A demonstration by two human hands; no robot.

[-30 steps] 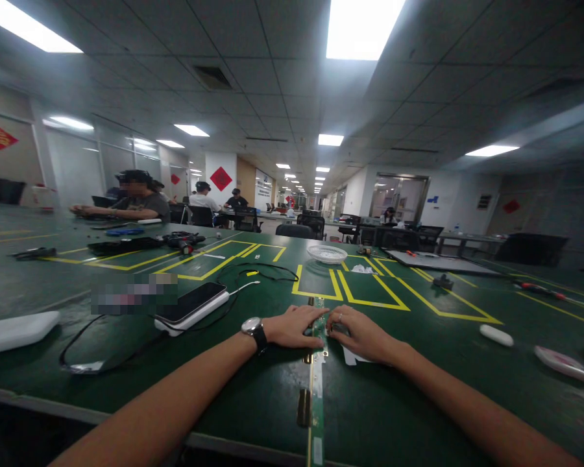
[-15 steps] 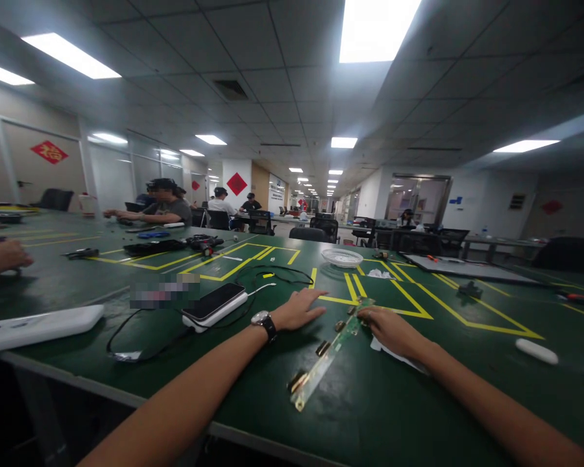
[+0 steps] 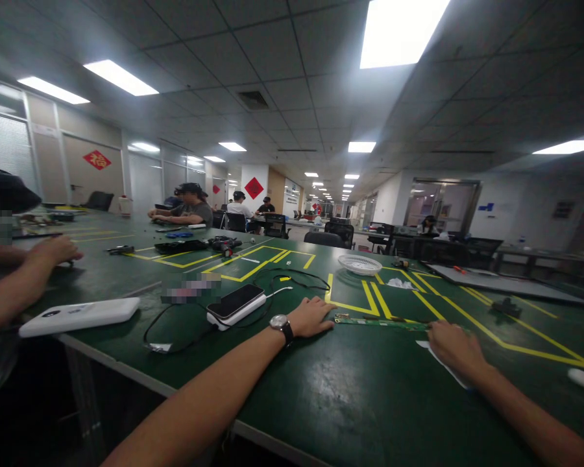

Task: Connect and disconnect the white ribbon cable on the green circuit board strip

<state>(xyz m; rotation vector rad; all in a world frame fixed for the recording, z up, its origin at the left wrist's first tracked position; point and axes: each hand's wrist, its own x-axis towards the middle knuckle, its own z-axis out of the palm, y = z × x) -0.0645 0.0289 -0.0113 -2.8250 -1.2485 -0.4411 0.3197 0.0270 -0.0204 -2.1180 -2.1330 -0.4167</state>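
A long, narrow green circuit board strip lies flat on the green table, running left to right in front of me. My right hand rests at its right end, fingers curled over that end. My left hand, with a wristwatch, lies flat on the table, fingers stretched out, just left of the strip's left end. A white sheet of paper shows under my right hand.
A phone on a white power bank with black cables lies to the left. A white flat box, a white basket and tools sit further off. A neighbour's hand rests at far left; other people sit behind.
The strip has swung from pointing toward me to lying crosswise, its right end moved by my right hand. My left hand came off it. My view turned left.
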